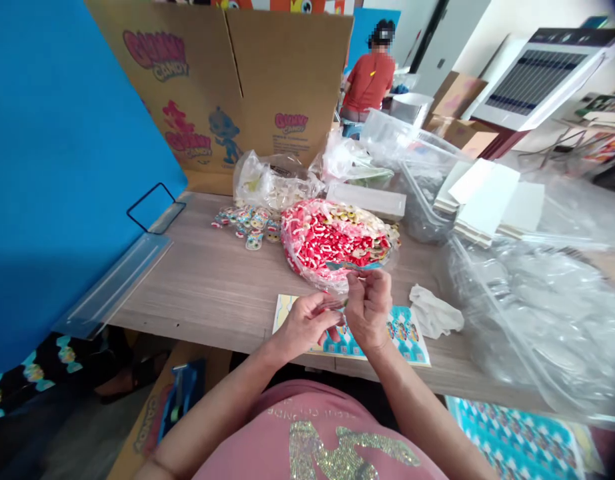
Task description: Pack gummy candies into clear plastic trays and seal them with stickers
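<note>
Hands pinching a small sweet above a printed card.
Left hand (307,323) and right hand (370,310) meet, fingers closed on a small red-and-white candy piece (339,305) over the turquoise printed card (407,333); beyond lies a clear plastic bag of red-and-white candies (332,243) on the wood-grain tabletop (212,280).

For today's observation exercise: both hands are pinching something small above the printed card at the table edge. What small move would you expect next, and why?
Probably lowering the small piece onto the printed card. The left hand and right hand meet just above it, fingertips pinched on something red and tiny, too small to identify. The bag of red and white candies lies right behind.
</note>
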`<state>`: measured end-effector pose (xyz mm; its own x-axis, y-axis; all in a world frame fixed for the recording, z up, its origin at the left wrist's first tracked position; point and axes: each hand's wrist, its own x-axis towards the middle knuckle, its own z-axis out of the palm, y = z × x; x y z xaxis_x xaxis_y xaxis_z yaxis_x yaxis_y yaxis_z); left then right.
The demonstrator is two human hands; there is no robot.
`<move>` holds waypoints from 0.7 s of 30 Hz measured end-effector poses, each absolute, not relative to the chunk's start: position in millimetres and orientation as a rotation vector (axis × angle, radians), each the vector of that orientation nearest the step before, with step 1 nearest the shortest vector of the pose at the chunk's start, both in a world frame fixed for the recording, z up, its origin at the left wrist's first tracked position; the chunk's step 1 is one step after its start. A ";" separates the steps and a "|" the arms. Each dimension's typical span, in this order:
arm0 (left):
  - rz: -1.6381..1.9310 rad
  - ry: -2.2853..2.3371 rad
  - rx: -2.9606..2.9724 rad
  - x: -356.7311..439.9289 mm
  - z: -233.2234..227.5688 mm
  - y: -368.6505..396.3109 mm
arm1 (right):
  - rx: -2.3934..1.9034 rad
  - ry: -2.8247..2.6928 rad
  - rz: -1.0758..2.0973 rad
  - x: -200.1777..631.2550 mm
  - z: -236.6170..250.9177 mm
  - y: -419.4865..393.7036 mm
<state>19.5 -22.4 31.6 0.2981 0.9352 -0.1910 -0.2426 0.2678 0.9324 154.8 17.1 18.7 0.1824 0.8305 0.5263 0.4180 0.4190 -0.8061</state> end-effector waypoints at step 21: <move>0.945 1.048 0.973 -7.6 24.3 0.8 | -1.086 -2.030 1.063 182.8 40.6 20.8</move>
